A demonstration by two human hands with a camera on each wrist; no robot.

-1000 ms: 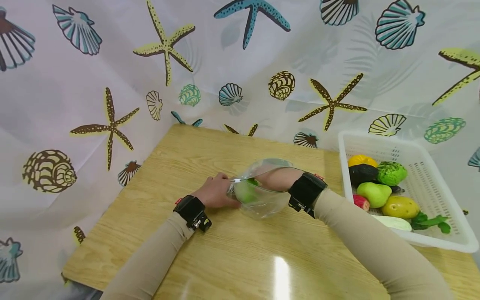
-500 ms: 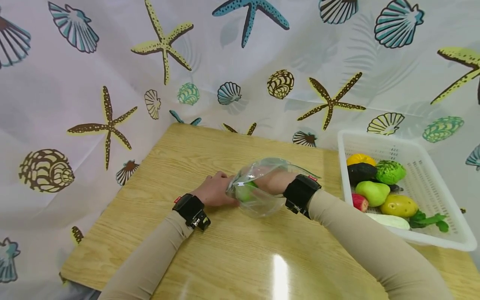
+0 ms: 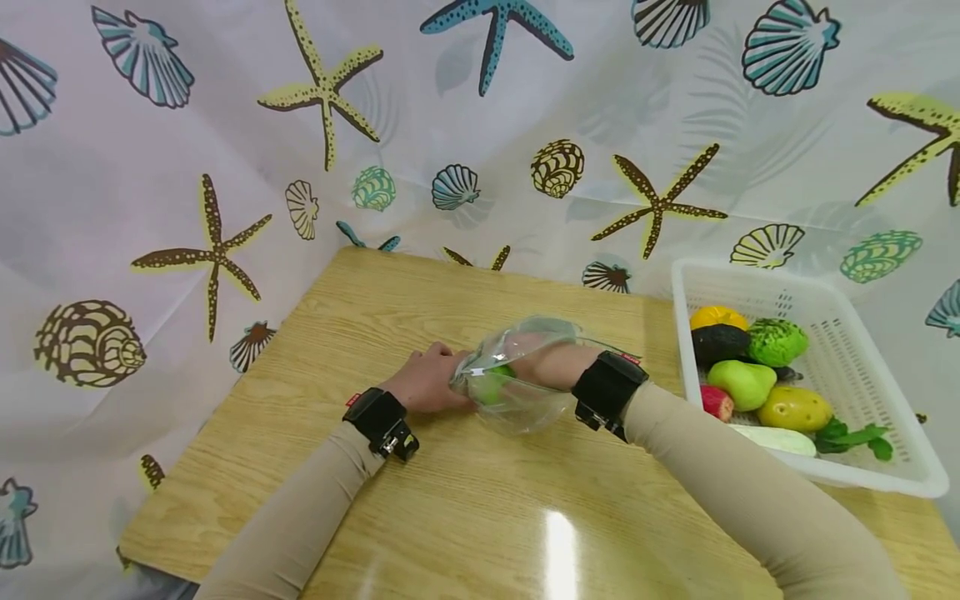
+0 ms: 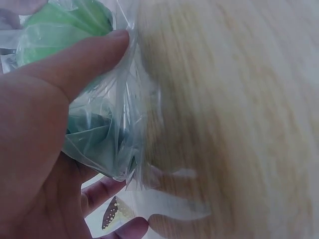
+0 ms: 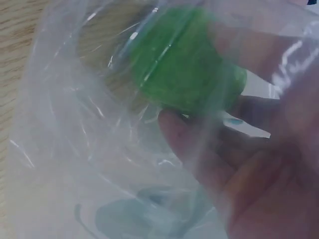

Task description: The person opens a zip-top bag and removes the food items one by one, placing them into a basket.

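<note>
A clear plastic zip bag (image 3: 528,417) lies over the table between the hands, with a small white slider at its mouth. My left hand (image 3: 429,382) grips the bag's left side; in the left wrist view, the thumb lies across the plastic. Reaching into the bag, my right hand (image 3: 551,363) holds a round green fruit or vegetable (image 5: 187,62). Its fingers curl around the green piece, seen blurred through the film in the right wrist view. What kind it is cannot be told. Teal printing shows on the plastic, and the right fingertips are hidden in the head view.
A white perforated basket (image 3: 862,333) stands at the right on the wooden table (image 3: 450,508). It holds a green pear (image 3: 742,384), a yellow potato-like piece (image 3: 795,409), a dark avocado-like piece (image 3: 720,343) and other produce. A shell-patterned curtain (image 3: 480,125) hangs behind the table.
The bag's mouth has shifted slightly around my right wrist, and its slider sits a little lower. Both hands stay nearly in place, the green piece still between them.
</note>
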